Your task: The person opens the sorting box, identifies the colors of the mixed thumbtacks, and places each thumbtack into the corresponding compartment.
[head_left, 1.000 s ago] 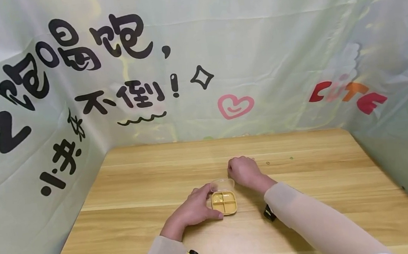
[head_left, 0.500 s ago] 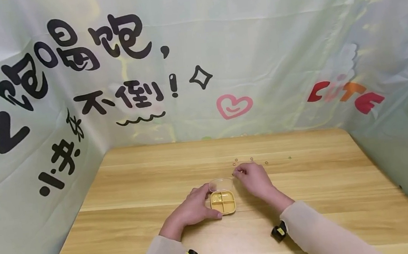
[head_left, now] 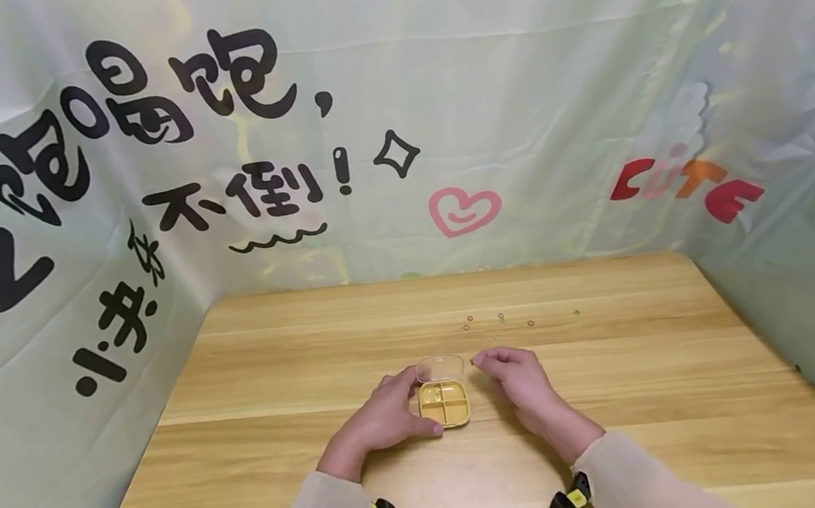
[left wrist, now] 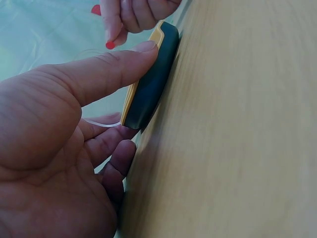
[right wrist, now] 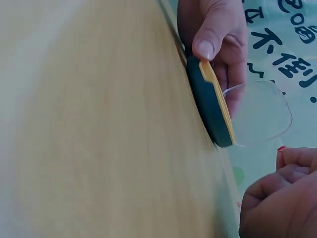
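the small yellow box [head_left: 457,412], divided into four compartments, lies on the wooden table [head_left: 286,444] between the two hands, touching the left one and just apart from the right one. its clear lid [head_left: 441,368] stands open at the far side of the box, and its dark green shell [right wrist: 207,106] shows in both wrist views. a few tiny pieces [head_left: 435,396] sit in the box's far-left compartment, too small to name.

the left hand [head_left: 388,415] holds the box from its left side, moderately spread: the thumb lies over the near rim, and the fingers reach along the left side to the far corner by the lid. the right hand [head_left: 522,379] is to the right of the box, thumb and forefinger closed together in a narrow pinch on a small red item [left wrist: 110,45]; its shape cannot be told. those fingertips are near the lid's right edge.

beyond the box and to its right, several tiny rings [head_left: 531,323] are scattered on the wood. the table's far edge runs well beyond the box, in front of a printed cloth wall [head_left: 549,104]; its side edges are well apart from the box, with broad stretches of wood either way. only a narrow gap separates the box from the right hand.
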{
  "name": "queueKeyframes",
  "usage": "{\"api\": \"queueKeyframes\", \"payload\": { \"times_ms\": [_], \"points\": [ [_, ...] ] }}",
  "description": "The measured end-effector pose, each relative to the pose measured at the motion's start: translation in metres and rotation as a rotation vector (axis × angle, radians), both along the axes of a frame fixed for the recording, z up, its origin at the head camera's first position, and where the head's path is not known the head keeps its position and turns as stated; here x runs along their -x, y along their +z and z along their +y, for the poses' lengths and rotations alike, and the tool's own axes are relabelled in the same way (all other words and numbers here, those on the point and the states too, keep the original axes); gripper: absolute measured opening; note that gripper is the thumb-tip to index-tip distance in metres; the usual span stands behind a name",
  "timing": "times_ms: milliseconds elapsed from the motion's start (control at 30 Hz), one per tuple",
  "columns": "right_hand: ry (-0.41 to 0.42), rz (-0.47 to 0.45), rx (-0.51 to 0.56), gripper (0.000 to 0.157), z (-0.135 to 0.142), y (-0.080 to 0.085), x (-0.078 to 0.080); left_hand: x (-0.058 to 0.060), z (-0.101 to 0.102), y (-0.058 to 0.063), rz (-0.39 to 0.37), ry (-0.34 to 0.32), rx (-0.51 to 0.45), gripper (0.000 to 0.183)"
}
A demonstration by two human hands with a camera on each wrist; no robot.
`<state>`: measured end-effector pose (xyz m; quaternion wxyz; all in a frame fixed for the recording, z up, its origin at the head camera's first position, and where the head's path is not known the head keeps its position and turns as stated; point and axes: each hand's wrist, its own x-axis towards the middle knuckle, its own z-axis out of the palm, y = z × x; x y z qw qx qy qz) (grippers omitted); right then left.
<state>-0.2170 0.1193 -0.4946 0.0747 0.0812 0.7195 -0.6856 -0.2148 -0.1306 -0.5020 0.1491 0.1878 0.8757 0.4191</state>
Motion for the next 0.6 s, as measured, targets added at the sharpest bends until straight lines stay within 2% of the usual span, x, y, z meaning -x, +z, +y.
{"api": "queueKeyframes", "payload": {
  "times_ms": [133,300,467,600],
  "points": [
    [0.041,-0.081,0.298,0.020,0.001,-0.004,-0.004,0.000,0.000,0.001,-0.004,0.001,0.002,0.080],
    [0.092,-0.171,0.581,0.008,0.004,-0.008,-0.005,-0.001,0.001,0.001,-0.008,0.002,0.001,0.081],
    [0.113,-0.253,0.791,0.019,0.009,-0.010,-0.006,-0.001,0.002,0.002,-0.008,0.003,0.004,0.080],
    [0.112,-0.289,0.881,0.022,0.013,-0.012,-0.006,0.000,0.002,0.002,-0.005,0.001,0.004,0.078]
  ]
}}
